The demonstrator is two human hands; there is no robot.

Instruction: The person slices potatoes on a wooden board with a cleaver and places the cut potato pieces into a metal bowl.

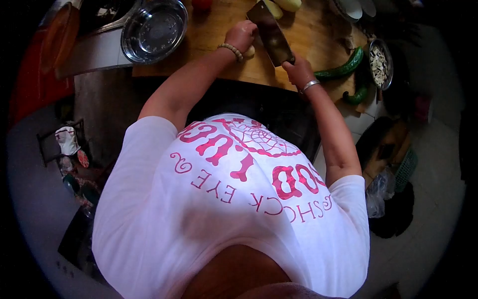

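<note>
My right hand (298, 71) is wrapped round the handle of a cleaver (272, 36), whose wide dark blade lies over the wooden board (308, 42) and slants up to the left. Left of the blade, my left hand (241, 36) is closed, its fingers curled down toward the board. What those fingers hold, if anything, is hidden under them. A small pale rounded piece (250, 51) sits beside the left hand, near the beaded wrist. Pale yellow potatoes (289, 4) lie just beyond the cleaver's tip. Right of my right hand is a long green cucumber (343, 66).
A shiny metal bowl (154, 31) stands at the board's left, and a red round fruit or vegetable (201, 4) at the back. On the right are a shorter green piece (355, 95) and a metal dish (389, 74) of pale chopped pieces. White bowls (351, 9) stand at the back right.
</note>
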